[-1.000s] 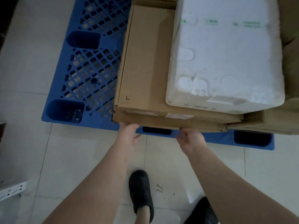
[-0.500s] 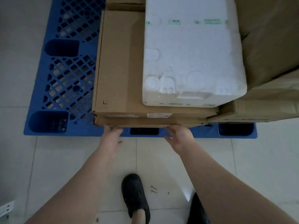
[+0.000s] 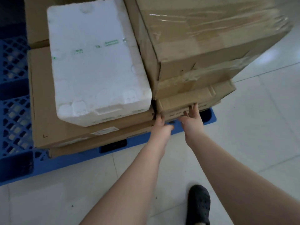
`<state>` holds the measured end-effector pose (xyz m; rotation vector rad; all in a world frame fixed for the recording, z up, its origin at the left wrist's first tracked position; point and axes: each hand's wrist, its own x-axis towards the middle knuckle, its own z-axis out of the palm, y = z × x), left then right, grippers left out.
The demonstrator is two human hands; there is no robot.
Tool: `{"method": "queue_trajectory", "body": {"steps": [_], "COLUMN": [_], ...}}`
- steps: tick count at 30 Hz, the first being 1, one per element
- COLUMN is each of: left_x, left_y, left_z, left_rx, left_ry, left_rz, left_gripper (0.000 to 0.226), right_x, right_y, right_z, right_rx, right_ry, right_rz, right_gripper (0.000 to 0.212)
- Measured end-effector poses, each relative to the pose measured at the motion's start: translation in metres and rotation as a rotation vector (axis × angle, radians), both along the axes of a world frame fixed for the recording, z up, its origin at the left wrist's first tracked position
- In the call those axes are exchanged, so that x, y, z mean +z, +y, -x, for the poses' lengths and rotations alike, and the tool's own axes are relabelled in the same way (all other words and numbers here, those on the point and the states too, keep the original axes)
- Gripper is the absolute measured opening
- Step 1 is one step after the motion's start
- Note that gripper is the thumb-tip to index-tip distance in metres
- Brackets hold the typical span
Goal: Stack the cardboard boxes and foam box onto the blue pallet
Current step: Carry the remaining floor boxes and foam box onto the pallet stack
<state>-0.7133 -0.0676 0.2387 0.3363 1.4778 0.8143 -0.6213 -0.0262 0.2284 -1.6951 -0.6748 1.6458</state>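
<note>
Both hands point(image 3: 178, 125) on lower box point(image 3: 191, 101)

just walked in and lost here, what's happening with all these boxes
A person is loading a blue pallet. Both hands are at the front edge of the flat cardboard box at the bottom of the right-hand stack: the left hand at its near corner, the right hand with fingers spread against its face. A big tape-wrapped box sits on it. The white foam box rests on flat cartons to the left.
</note>
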Motion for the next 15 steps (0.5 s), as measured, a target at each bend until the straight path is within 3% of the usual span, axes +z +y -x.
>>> {"method": "queue_trajectory", "body": {"steps": [5,10,15], "left_x": [-0.009,-0.024,-0.055], "left_y": [0.015,0.003,0.006], "left_z": [-0.010,-0.022,-0.049], "left_rx": [0.025,0.075,0.074], "left_ry": [0.040,0.140,0.147], "left_rz": [0.051,0.031,0.191], "left_gripper": [0.085,0.073,0.067], "right_x": [0.006,-0.011,-0.044], "right_y": [0.013,0.004,0.001], "right_z": [-0.005,-0.019,-0.050], "right_rx": [0.131,0.176,0.139], "right_ry": [-0.009,0.003,-0.028], "right_rz": [0.047,0.052,0.157], "right_gripper": [0.087,0.082,0.077]}}
